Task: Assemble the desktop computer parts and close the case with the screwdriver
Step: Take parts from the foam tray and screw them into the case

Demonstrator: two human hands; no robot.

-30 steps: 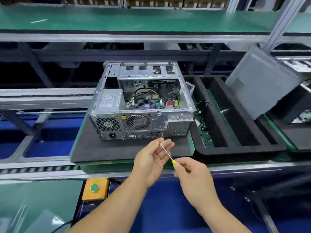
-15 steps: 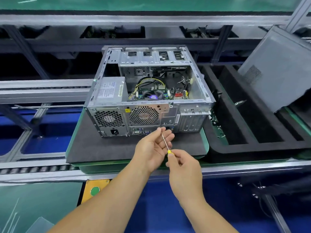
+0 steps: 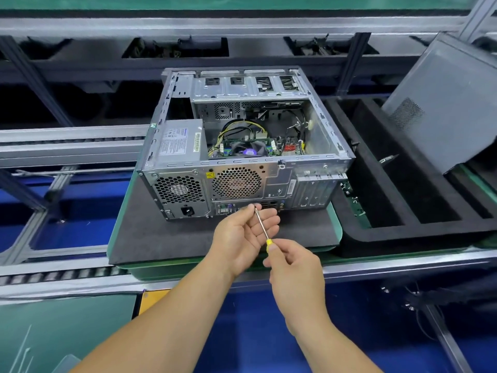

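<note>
The right hand [image 3: 293, 267] pinches the screwdriver [image 3: 262, 227] by its yellow handle, shaft slanting up and left, tip pinched in the left hand's [image 3: 242, 238] fingers [image 3: 254, 211], just before the rear panel of the open computer case [image 3: 242, 162], the nearer target.

The open desktop case [image 3: 242, 157] is lying on its side on a dark foam pad, rear panel facing the near edge, showing its power supply, fan and yellow cabling. The slim screwdriver [image 3: 262, 224], yellow-handled, is tilting up and leftward just before that panel. The grey side panel [image 3: 443, 109] is leaning at the far right.
</note>
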